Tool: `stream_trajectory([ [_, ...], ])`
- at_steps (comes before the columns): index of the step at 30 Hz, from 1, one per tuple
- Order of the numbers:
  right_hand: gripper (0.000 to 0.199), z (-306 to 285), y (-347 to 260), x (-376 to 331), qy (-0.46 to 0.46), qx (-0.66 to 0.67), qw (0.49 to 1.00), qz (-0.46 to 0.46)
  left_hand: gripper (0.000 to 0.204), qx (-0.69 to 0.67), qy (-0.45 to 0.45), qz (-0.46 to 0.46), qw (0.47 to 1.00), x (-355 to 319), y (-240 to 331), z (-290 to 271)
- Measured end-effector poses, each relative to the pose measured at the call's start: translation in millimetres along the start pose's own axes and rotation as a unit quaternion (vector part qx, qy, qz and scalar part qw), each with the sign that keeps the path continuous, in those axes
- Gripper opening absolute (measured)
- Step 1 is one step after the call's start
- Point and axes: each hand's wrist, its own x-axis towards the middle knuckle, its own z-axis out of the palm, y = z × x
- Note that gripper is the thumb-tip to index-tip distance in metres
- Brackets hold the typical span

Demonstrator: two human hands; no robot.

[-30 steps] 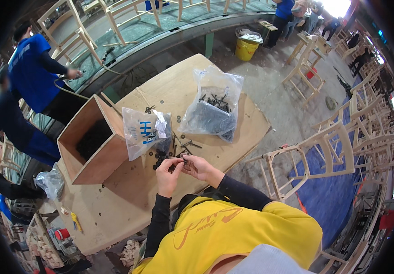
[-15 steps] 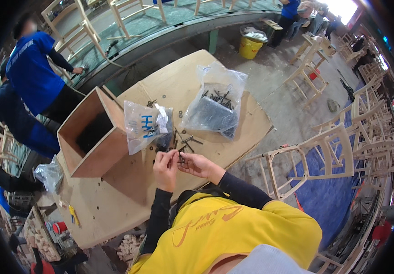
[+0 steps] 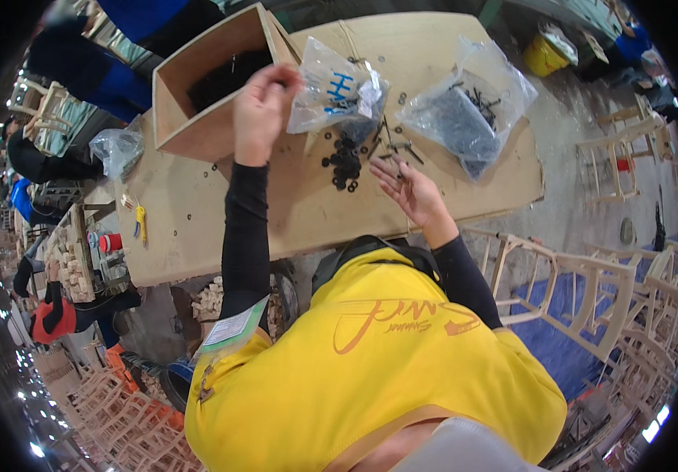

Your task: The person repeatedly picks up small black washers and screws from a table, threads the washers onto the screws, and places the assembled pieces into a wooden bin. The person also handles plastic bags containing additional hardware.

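Left grip [image 3: 262, 110], curled, contents unclear, has moved beside the wooden box [image 3: 204, 137]. Right grip [image 3: 403, 182] spreads loosely near black washers [image 3: 344, 163].

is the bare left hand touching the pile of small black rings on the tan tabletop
Apart. The head view shows tan tabletop between the bare left hand and the pile of small black rings.

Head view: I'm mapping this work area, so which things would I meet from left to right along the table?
Small clear bag, yellow tool, open wooden box, blue-marked plastic bag, large bag of dark fasteners.
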Motion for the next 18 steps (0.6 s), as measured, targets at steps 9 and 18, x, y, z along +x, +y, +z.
stream_trajectory([
  [9,0.036,-9,8,12,0.012,0.055,0.998,-0.010,0.021,-0.088,-0.203,-0.254,0.942,-101,-43,84],
  [18,0.028,7,13,7,0.032,-0.111,0.992,-0.055,0.019,-0.062,-0.113,-0.204,0.970,-116,-70,93],
])
